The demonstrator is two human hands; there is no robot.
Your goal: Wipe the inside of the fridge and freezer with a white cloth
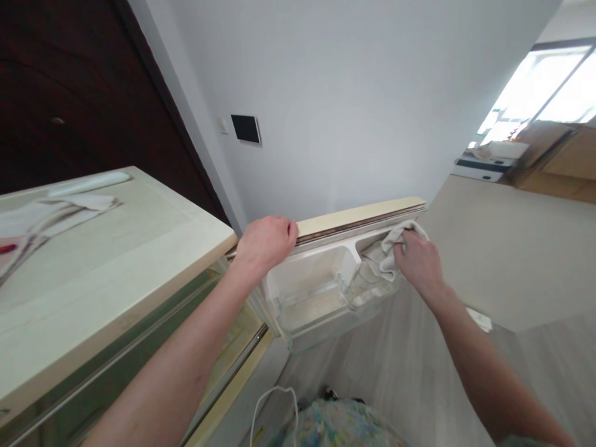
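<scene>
A small fridge's door [358,218] stands swung open, its inner side facing me. My left hand [269,239] is closed over the top edge of that door near the hinge end, the fingertips hidden behind it. My right hand [419,257] is closed on a whitish cloth [393,248], which touches the door's inner side near its far end. Below the hands, the door's clear plastic shelf bin [311,316] shows. The fridge's cream top [153,230] lies to the left.
On the fridge top lie another cloth [60,214] and a pale rolled or tube-shaped thing [90,183]. A white cable [274,390] loops near the floor [372,366]. Behind the door rises a grey-white wall [349,112]; cardboard boxes [568,164] stand at the right.
</scene>
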